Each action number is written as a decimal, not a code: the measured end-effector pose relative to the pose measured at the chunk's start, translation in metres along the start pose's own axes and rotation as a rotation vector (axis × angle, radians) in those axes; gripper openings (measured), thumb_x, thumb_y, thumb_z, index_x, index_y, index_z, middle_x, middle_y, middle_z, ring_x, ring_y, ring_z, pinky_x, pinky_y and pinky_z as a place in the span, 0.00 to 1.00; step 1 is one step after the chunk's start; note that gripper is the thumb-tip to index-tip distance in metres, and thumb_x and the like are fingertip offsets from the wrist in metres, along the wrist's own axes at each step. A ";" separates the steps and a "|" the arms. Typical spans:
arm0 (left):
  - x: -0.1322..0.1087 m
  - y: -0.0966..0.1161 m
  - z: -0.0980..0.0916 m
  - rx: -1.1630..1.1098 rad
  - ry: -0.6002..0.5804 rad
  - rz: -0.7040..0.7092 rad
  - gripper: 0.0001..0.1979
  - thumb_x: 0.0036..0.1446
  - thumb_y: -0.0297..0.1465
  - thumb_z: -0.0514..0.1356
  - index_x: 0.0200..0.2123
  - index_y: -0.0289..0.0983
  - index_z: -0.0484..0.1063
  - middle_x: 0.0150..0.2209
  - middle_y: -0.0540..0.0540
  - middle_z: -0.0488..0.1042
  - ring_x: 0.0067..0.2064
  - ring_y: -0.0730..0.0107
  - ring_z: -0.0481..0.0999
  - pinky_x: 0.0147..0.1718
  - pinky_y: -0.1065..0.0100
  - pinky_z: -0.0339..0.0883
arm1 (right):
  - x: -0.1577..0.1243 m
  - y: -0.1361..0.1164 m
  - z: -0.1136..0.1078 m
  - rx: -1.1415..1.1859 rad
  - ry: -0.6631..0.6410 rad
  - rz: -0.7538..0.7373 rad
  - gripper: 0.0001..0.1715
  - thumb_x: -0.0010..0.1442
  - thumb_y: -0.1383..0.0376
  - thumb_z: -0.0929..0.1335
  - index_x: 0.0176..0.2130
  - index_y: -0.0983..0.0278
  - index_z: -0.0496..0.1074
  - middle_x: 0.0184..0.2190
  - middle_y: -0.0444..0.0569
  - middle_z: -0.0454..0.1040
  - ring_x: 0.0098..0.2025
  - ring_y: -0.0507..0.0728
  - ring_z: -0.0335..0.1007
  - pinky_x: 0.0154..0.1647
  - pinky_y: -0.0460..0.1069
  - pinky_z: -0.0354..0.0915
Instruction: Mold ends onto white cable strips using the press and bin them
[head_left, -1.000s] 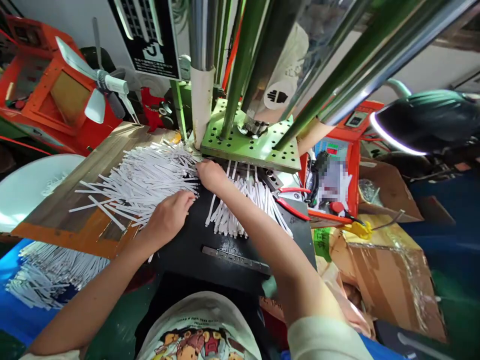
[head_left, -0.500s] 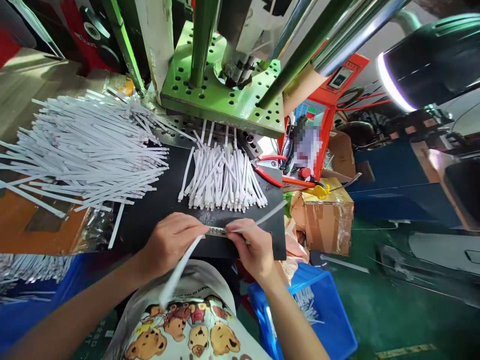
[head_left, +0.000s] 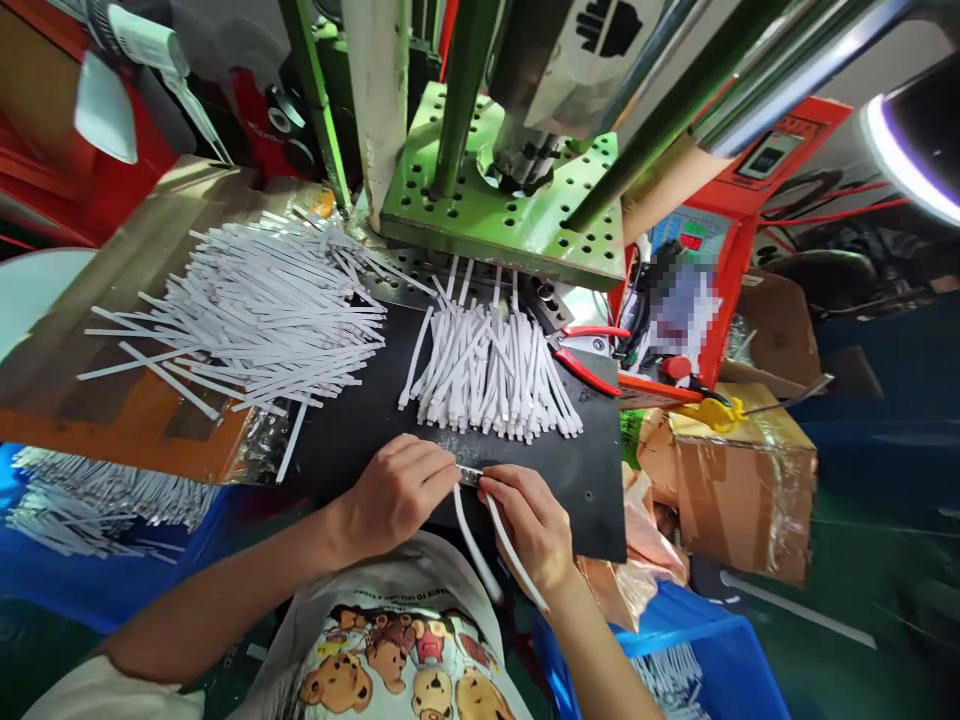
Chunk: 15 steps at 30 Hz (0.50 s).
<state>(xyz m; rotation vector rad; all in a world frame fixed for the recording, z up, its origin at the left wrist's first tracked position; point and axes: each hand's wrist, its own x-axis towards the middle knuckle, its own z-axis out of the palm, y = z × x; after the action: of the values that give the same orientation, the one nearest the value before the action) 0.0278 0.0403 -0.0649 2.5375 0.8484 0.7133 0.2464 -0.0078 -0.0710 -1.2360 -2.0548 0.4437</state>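
Observation:
Just in front of my body, both hands pinch a small slotted metal strip [head_left: 471, 476]. My left hand [head_left: 401, 492] closes on its left end with the fingertips, and my right hand [head_left: 534, 525] on its right end. Two flat white cables hang from the strip: one cable [head_left: 474, 545] droops between the hands, another cable [head_left: 516, 555] runs down across my right fingers. Whether they are seated in the strip's slots is hidden by the fingertips. Beyond the hands lies a bundle of short white cables [head_left: 499, 375] with small plug-like ends towards me.
A green press plate [head_left: 502, 235] stands behind the bundle. Red-handled pliers [head_left: 589, 372] lie to its right. A large heap of white cables [head_left: 262, 310] spreads over a cardboard box [head_left: 52, 425] at left. Blue bins [head_left: 720, 650] with white pieces flank me.
The white cable ends swung: one that pointed right now hangs down over my right hand, the other hangs between the hands. My view has turned left, so the scene shifts right.

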 end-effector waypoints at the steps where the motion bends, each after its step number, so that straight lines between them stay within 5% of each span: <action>1: 0.003 -0.004 -0.006 -0.014 -0.046 -0.001 0.06 0.66 0.24 0.55 0.41 0.34 0.72 0.40 0.46 0.76 0.42 0.66 0.75 0.42 0.63 0.64 | 0.006 0.000 -0.007 0.007 -0.077 -0.016 0.15 0.64 0.75 0.63 0.47 0.61 0.72 0.41 0.53 0.77 0.42 0.59 0.74 0.42 0.54 0.74; 4: 0.015 -0.030 -0.034 0.120 -0.086 -0.051 0.06 0.67 0.27 0.55 0.42 0.36 0.72 0.39 0.46 0.76 0.41 0.66 0.74 0.39 0.64 0.63 | 0.040 0.002 -0.030 0.023 -0.327 -0.077 0.20 0.65 0.77 0.58 0.48 0.62 0.72 0.43 0.53 0.76 0.42 0.57 0.75 0.41 0.50 0.73; 7: 0.028 -0.065 -0.061 0.509 -0.052 -0.271 0.06 0.66 0.25 0.55 0.40 0.35 0.73 0.40 0.42 0.74 0.42 0.57 0.72 0.37 0.61 0.62 | 0.100 0.004 -0.029 -0.018 -0.376 -0.099 0.19 0.67 0.75 0.59 0.49 0.63 0.73 0.41 0.53 0.75 0.40 0.56 0.74 0.40 0.49 0.70; 10: 0.035 -0.092 -0.073 0.673 -0.109 -0.427 0.06 0.64 0.26 0.56 0.37 0.34 0.73 0.39 0.39 0.72 0.44 0.52 0.71 0.37 0.58 0.63 | 0.176 0.008 0.008 -0.152 -0.379 -0.138 0.14 0.68 0.71 0.62 0.48 0.66 0.75 0.39 0.54 0.73 0.40 0.57 0.73 0.41 0.50 0.68; 15: 0.030 -0.108 -0.076 0.640 -0.082 -0.426 0.09 0.66 0.27 0.52 0.35 0.35 0.71 0.37 0.41 0.72 0.43 0.53 0.73 0.40 0.56 0.64 | 0.271 0.009 0.080 -0.410 -0.574 -0.170 0.15 0.67 0.73 0.61 0.47 0.67 0.75 0.46 0.57 0.72 0.46 0.59 0.72 0.44 0.49 0.65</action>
<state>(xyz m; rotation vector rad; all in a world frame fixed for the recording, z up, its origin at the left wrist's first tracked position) -0.0423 0.1541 -0.0459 2.7154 1.7385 0.2143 0.1110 0.2371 -0.0293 -1.2424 -2.8260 0.3298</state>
